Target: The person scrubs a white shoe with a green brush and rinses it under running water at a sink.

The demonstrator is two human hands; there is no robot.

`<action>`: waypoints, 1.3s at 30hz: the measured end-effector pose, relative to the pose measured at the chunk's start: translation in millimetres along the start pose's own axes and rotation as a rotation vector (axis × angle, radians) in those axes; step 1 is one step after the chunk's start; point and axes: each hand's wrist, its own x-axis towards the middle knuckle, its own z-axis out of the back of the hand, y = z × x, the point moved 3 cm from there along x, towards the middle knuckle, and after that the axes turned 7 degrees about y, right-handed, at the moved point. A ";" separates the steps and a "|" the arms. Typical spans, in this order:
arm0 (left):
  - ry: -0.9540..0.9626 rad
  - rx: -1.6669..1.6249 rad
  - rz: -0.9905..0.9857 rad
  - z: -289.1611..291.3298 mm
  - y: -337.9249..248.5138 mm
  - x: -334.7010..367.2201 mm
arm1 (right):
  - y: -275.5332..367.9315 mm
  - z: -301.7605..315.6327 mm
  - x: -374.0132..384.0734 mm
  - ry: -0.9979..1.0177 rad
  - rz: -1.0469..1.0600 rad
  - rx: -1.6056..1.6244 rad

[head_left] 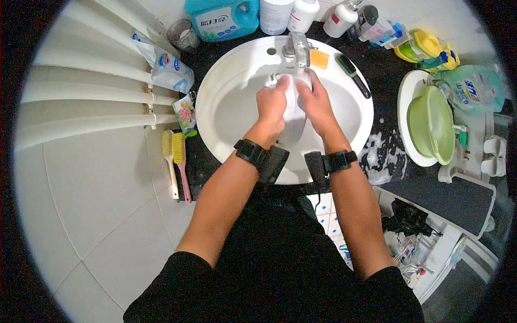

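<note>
Both of my hands are over the white oval sink, just below the chrome faucet. Between them is a long, white and grey, shoe-shaped thing; its exact kind is partly hidden by my fingers. My left hand wraps its left side, thumb on top. My right hand grips the right side, with its thumb also on top and its fingers near the faucet. On the sink's rim lie a flat yellow-orange block and a dark-handled brush.
Two brushes lie at the counter's left edge, beside a white curtain. A blue jug and several bottles line the back. White foam spots the dark counter near a green basin at right.
</note>
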 end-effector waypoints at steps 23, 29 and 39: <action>0.179 0.060 -0.102 -1.5 10.1 -42.0 | 7.8 17.9 -53.1 0.054 0.080 0.234; 0.499 -0.269 0.223 -4.8 -0.8 -14.5 | 2.9 16.8 -51.3 -0.091 0.078 0.257; 0.619 -0.212 0.472 -8.9 -11.5 33.6 | -13.5 -5.6 -22.9 -0.152 0.182 0.112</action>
